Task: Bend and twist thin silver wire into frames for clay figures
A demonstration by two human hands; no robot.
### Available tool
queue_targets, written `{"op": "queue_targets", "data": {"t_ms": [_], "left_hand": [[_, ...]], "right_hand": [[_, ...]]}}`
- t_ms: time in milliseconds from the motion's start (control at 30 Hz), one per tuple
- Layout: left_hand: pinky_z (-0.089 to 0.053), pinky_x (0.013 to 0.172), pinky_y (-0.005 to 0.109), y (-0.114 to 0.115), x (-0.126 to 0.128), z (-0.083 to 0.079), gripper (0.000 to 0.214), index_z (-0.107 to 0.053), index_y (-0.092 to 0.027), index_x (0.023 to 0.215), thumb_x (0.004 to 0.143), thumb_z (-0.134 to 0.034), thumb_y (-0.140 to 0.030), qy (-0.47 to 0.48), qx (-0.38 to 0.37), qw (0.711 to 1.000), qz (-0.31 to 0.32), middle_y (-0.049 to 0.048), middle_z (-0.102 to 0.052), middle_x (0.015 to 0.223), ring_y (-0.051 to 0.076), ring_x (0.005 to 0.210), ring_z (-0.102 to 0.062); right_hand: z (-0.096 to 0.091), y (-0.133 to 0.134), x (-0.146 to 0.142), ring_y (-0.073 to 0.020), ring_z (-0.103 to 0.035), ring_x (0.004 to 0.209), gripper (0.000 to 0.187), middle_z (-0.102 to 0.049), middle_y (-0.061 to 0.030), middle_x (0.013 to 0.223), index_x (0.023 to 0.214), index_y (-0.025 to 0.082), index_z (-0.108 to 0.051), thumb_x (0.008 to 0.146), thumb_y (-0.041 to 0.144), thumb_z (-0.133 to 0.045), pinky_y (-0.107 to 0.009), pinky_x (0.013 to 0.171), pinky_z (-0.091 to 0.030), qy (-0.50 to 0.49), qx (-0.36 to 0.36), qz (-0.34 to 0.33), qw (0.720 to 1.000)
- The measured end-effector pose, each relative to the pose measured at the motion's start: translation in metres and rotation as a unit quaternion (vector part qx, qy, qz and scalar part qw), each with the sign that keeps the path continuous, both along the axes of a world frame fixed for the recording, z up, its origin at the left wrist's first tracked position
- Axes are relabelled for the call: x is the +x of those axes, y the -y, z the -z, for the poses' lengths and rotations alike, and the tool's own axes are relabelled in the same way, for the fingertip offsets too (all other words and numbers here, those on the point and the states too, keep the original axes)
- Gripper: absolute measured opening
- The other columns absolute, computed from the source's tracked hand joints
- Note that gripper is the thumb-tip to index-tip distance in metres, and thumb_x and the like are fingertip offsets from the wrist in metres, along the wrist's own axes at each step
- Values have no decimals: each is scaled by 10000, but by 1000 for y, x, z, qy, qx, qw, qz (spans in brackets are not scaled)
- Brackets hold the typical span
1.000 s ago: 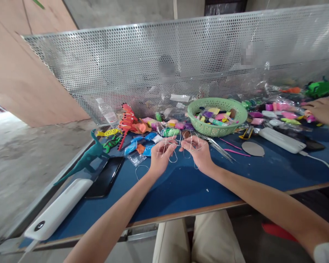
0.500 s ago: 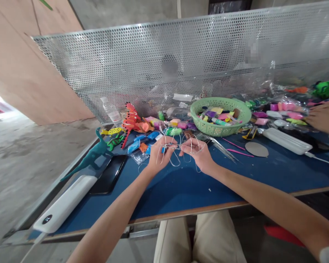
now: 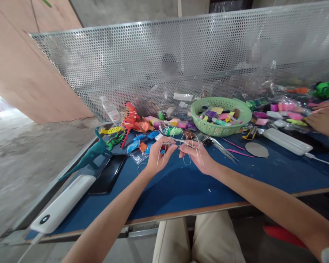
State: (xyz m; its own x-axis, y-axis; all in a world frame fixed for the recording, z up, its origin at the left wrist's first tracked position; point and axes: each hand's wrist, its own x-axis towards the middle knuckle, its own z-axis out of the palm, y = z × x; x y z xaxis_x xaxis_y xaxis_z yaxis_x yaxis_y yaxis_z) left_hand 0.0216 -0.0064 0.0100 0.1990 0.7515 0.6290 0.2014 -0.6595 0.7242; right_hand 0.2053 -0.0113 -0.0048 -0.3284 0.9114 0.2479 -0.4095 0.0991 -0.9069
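A perforated metal panel [image 3: 142, 65] stands at 12 o'clock from the wire frame [image 3: 178, 140], along the far side of a blue table [image 3: 181, 197]. On that table, a green basket [image 3: 214, 128] of coloured packets sits at 2 o'clock. A teal dinosaur [image 3: 94, 155] stands at 9, its tail running toward 8. The left hand [image 3: 160, 151] and right hand [image 3: 194, 153] meet near the middle, each with thumb and fingers closed, pinching the wire frame between them above the table. Another person's hand [image 3: 323, 119] shows at 3.

The wire frame's twisted length runs from 9 to 3 o'clock, nearly level; thin strands arch up toward 12 and others drop toward 6. Which end is its front, I cannot tell. The fingers hide stretches of the twist.

A white power bank [image 3: 63, 204] lies at 8, with a black phone [image 3: 108, 175] just beside it. A red spiky figure [image 3: 131, 119] stands at 10. Loose wires [image 3: 223, 149] lie at 3, near the right hand, and small blue packets [image 3: 133, 147] at 9, near the left.
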Motion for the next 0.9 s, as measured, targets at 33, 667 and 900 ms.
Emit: {"op": "queue_targets", "data": {"t_ms": [33, 667, 900], "left_hand": [[-426, 554, 231, 1, 0, 0, 232, -657, -174, 910, 889, -707, -399, 13, -12, 1000, 1, 44, -650, 846, 105, 612, -537], [-465, 636, 245, -3, 2, -1, 186, -671, -171, 804, 875, -728, -333, 29, -13, 999, -14, 27, -643, 822, 126, 726, -580], [-443, 606, 228, -2, 4, 3, 177, -673, -172, 823, 880, -728, -330, 66, -38, 997, 5, 31, -616, 842, 115, 714, -559]], "right_hand": [[1, -1, 0, -157, -605, 726, 197, -681, -3, 702, 748, 197, -677, 830, 352, -769, -312, 759, -419, -3, -9, -8, 1000], [0, -4, 2, -164, -664, 719, 236, -719, 5, 700, 722, 209, -634, 828, 365, -777, -322, 769, -472, 29, 44, 34, 998], [2, -4, 3, -189, -680, 727, 221, -718, -4, 725, 790, 217, -651, 828, 398, -774, -339, 755, -502, 70, 109, 87, 988]]}}
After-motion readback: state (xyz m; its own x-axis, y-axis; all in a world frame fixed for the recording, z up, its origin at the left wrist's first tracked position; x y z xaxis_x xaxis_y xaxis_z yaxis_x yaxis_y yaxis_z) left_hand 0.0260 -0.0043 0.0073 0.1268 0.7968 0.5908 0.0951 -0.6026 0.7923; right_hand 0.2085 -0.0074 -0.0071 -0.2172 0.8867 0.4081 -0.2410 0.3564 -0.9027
